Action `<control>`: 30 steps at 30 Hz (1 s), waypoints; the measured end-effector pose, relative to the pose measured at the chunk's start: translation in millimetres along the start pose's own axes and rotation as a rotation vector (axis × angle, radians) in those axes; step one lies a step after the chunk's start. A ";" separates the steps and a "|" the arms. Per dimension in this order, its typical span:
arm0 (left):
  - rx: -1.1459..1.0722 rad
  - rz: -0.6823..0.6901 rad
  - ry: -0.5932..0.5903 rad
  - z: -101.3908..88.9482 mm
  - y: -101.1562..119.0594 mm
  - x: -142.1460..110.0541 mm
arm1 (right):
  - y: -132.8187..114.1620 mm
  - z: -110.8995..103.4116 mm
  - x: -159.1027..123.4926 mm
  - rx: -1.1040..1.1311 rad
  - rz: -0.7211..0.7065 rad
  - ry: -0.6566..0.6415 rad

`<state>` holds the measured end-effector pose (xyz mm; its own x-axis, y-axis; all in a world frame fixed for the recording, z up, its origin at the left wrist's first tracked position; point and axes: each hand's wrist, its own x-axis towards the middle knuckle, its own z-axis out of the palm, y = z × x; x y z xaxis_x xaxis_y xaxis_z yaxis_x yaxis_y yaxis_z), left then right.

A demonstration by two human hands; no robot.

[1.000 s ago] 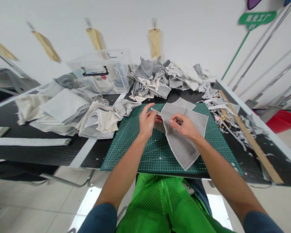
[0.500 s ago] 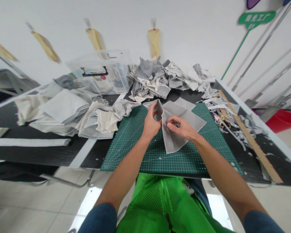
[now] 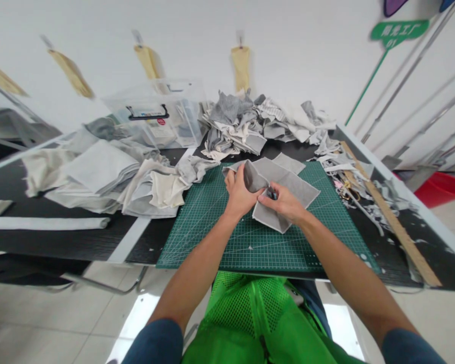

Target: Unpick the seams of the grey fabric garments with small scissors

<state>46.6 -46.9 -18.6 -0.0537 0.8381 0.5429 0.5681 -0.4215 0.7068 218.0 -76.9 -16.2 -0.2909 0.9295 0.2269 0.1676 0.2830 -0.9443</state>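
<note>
A grey fabric piece lies partly folded on the green cutting mat. My left hand is closed on the cloth's upper left edge, with a flap curling over its fingers. Just to the right, my right hand pinches the cloth near the fold; a small dark thing shows at its fingertips, too small to name. Both hands sit close together above the mat's middle.
A heap of grey and white scraps lies behind the mat. Folded cloths cover the table's left side beside a clear plastic box. A long wooden ruler and scraps lie along the right edge. A red bin stands on the floor.
The cloth hung long toward me a second ago; now its lower part is drawn up and bunched between my hands. My left hand went from loosely open to closed on the cloth.
</note>
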 end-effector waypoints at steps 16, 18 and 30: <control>-0.222 0.021 -0.138 -7.3 -10.0 4.0 | 6.4 2.6 3.4 0.372 0.263 0.062; -0.276 -0.049 -0.087 -11.5 -13.3 6.5 | 3.1 -2.3 2.3 0.396 0.219 0.100; -0.363 0.012 -0.257 -19.4 4.3 7.2 | 3.6 -10.2 5.4 0.179 0.039 0.300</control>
<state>32.8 -49.4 -2.8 0.1830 0.8718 0.4544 0.2398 -0.4878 0.8394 226.7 -68.5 -16.0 0.0064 0.9744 0.2249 -0.0028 0.2249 -0.9744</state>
